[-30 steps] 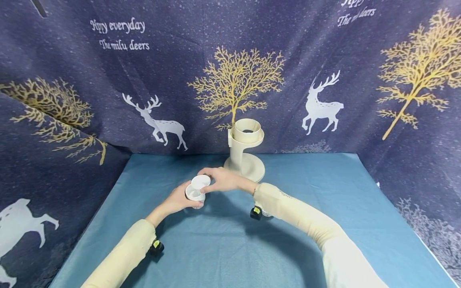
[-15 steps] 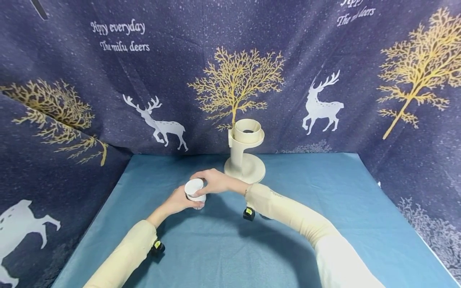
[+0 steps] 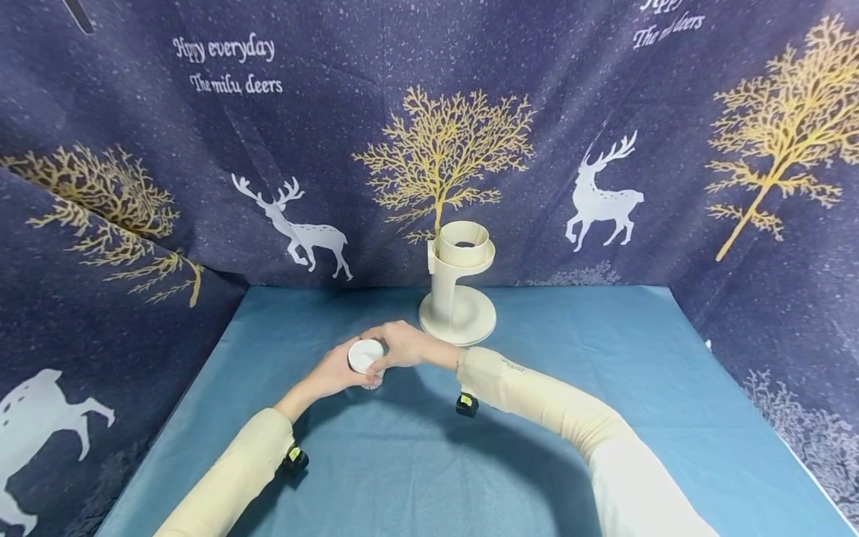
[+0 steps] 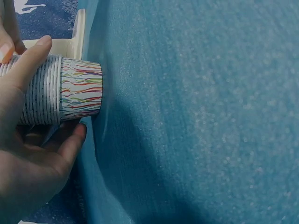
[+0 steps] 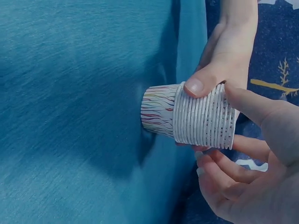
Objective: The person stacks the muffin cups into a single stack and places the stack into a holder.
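Observation:
A stack of nested paper cups [image 3: 365,356], white with coloured wavy lines, stands upright close over the blue cloth, left of centre in the head view. My left hand [image 3: 329,374] grips the stack around its rims, thumb on one side and fingers on the other. At the top, my right hand [image 3: 403,344] pinches the uppermost rims between thumb and fingertips. The left wrist view shows the patterned bottom cup [image 4: 81,88] below the left thumb. Seen from the right wrist, the rims [image 5: 203,116] sit tightly together between both hands.
Behind the right hand stands a cream stand [image 3: 443,294] with a round base and a ring holding a short wide tube [image 3: 463,246]. A blue cloth [image 3: 416,462] covers the table. A dark curtain [image 3: 302,134] printed with deer and trees hangs behind.
A second cup or group of cups, held by the right hand above the stack, has gone down into it. The right hand now sits at the stack's top. The left hand keeps its grip.

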A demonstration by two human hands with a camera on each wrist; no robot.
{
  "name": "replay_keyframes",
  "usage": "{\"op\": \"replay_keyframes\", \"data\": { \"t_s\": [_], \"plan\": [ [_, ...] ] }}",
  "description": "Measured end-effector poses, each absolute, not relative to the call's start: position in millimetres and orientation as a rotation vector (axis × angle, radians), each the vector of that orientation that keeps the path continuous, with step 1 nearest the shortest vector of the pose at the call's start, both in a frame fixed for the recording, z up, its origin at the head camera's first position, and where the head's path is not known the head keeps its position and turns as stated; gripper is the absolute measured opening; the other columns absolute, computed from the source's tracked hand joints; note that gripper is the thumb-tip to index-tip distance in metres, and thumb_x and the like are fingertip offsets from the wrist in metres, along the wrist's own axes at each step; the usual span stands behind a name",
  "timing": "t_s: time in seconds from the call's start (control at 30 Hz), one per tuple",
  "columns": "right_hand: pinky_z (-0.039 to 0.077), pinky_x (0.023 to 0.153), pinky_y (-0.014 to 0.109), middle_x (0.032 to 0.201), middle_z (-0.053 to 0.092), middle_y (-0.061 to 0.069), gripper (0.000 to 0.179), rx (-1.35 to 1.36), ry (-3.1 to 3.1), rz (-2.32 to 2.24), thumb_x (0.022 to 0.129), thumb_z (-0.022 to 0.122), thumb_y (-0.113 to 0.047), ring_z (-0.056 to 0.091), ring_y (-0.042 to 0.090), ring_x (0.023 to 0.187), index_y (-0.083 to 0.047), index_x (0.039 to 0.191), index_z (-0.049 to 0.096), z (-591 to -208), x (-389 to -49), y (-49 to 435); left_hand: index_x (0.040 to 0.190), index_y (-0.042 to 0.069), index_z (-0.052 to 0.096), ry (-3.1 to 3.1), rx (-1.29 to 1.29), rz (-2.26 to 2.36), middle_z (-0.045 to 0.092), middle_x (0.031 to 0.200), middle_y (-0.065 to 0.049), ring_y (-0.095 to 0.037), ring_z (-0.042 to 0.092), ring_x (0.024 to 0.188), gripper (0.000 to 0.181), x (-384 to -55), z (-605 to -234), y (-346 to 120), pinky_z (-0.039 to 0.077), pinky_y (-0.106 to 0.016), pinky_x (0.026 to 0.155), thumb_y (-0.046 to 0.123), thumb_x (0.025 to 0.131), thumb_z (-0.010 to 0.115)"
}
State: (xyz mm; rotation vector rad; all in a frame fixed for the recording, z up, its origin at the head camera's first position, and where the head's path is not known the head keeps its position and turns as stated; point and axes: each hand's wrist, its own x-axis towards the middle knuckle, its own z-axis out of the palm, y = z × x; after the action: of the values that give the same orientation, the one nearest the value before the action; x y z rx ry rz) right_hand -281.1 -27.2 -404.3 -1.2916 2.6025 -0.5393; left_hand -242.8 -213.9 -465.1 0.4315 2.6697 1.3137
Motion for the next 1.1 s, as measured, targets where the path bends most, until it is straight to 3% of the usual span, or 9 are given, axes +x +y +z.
{"op": "replay_keyframes", "data": {
  "t_s": [0.13,0.23,0.47,0.67,0.87,1.1],
  "plan": [
    [0.047,0.083,0.025,0.121,0.06,0.008,0.07,-1.277,2.595,-0.586,0.078,0.069,-0.042,0.061,0.018,0.102,-0.011,0.135,0.043,-402.7,-280.2,-19.3,0.122,0.015,0.049,2.676,0.419,1.308,0.06,0.109,-0.008,-0.017,0.057,0.088,0.065,-243.2,-465.2,-213.4,0.047,-0.03,0.066,0.034,0.068,0.08],
    [0.049,0.083,0.028,0.116,0.062,0.012,0.062,-1.259,2.59,-0.667,0.081,0.066,-0.04,0.063,0.022,0.101,-0.009,0.131,0.047,-399.4,-279.0,-10.5,0.118,0.014,0.051,2.701,0.414,1.297,0.061,0.107,-0.007,-0.017,0.057,0.087,0.062,-243.7,-465.6,-212.6,0.047,-0.03,0.067,0.035,0.067,0.08],
    [0.049,0.084,0.029,0.106,0.066,0.005,0.029,-1.24,2.593,-0.865,0.091,0.055,-0.029,0.063,0.015,0.097,-0.012,0.115,0.054,-398.9,-275.5,8.8,0.118,0.016,0.052,2.74,0.393,1.29,0.062,0.106,-0.006,-0.018,0.058,0.089,0.064,-244.0,-467.3,-212.4,0.046,-0.031,0.07,0.037,0.065,0.081],
    [0.049,0.077,0.022,0.091,0.067,-0.002,0.006,-1.234,2.593,-1.011,0.09,0.054,-0.016,0.062,0.007,0.086,-0.013,0.095,0.056,-405.1,-270.9,26.1,0.118,0.017,0.052,2.773,0.395,1.263,0.062,0.105,-0.004,-0.018,0.057,0.09,0.065,-241.8,-468.9,-210.2,0.045,-0.033,0.075,0.038,0.064,0.082],
    [0.049,0.074,0.021,0.089,0.066,-0.003,0.005,-1.208,2.538,-1.032,0.09,0.052,-0.013,0.062,0.006,0.083,-0.014,0.088,0.057,-405.1,-275.8,50.7,0.116,0.017,0.053,2.777,0.375,1.276,0.062,0.104,-0.005,-0.019,0.057,0.09,0.062,-240.6,-469.0,-209.2,0.045,-0.034,0.076,0.032,0.064,0.083],
    [0.049,0.078,0.026,0.093,0.065,0.0,0.009,-1.162,2.436,-1.055,0.091,0.052,-0.01,0.061,0.015,0.09,-0.008,0.094,0.06,-401.7,-289.1,88.9,0.118,0.016,0.052,2.781,0.363,1.273,0.061,0.107,-0.006,-0.02,0.056,0.092,0.065,-241.2,-470.7,-208.8,0.045,-0.035,0.076,0.035,0.064,0.082]
  ]
}}
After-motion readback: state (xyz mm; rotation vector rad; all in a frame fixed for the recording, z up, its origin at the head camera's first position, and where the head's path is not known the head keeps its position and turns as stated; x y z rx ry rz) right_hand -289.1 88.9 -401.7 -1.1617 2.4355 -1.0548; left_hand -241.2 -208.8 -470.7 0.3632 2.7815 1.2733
